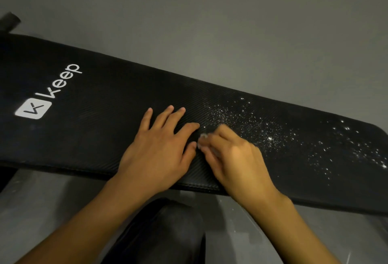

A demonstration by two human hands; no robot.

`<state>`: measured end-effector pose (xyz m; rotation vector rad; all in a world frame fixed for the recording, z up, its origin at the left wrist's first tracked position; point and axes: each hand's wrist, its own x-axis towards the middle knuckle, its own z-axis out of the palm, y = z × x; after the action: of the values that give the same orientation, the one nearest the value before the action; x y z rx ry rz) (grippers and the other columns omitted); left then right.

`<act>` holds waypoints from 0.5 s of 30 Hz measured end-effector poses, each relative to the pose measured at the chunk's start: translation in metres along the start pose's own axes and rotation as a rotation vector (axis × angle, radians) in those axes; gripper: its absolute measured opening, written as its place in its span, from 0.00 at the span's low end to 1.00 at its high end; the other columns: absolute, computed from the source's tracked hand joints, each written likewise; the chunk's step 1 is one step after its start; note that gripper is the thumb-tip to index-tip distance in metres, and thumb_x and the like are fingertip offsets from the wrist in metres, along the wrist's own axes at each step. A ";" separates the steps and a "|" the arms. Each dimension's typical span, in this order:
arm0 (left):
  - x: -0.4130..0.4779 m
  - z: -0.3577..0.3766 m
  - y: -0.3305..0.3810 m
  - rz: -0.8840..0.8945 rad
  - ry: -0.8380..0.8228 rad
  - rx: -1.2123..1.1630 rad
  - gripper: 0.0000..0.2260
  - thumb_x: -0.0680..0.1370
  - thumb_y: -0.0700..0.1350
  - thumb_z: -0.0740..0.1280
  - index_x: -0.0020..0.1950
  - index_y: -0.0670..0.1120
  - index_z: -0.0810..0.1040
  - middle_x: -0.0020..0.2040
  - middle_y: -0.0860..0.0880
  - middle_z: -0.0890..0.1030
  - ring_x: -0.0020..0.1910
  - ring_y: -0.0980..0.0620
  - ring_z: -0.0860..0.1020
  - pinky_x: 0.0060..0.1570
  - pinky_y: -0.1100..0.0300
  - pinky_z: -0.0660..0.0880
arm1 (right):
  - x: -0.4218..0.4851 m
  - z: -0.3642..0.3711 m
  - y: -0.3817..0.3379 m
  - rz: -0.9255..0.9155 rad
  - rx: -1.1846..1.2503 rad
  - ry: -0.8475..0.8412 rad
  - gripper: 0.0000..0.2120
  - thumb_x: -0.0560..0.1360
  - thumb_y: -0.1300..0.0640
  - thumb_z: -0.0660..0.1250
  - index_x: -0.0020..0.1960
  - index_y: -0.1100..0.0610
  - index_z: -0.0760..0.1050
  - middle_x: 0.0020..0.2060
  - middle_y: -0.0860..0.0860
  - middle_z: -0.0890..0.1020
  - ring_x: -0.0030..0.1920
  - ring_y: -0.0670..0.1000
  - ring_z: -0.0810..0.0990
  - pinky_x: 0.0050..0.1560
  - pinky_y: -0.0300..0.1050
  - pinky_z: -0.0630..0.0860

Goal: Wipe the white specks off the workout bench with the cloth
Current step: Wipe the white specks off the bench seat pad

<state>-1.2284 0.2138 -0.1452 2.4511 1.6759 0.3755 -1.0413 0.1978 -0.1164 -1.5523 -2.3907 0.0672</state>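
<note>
Right grip around one cloth (one bench)

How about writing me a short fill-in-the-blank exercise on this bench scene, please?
1. The left hand rests flat on the ____ workout bench.
2. The right hand grips the cloth at the ____ edge of the white specks.
3. The white logo on the bench reads ____.
Missing words: black; left; Keep.

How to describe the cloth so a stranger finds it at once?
Find the long black bench with the white logo. On its middle, the right hand grips a small pale wad: the cloth. Unlike the scattered white specks beside it, it is one lump.
</note>
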 end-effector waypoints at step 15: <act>0.000 0.003 -0.001 -0.017 0.017 0.019 0.26 0.81 0.60 0.47 0.76 0.56 0.68 0.80 0.46 0.64 0.80 0.46 0.59 0.77 0.37 0.54 | 0.015 -0.012 0.011 -0.047 0.096 -0.100 0.08 0.80 0.46 0.62 0.56 0.43 0.78 0.50 0.42 0.76 0.45 0.49 0.81 0.41 0.54 0.80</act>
<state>-1.2283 0.2138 -0.1478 2.4523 1.7131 0.3808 -1.0339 0.2142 -0.1034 -1.4813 -2.4599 0.2519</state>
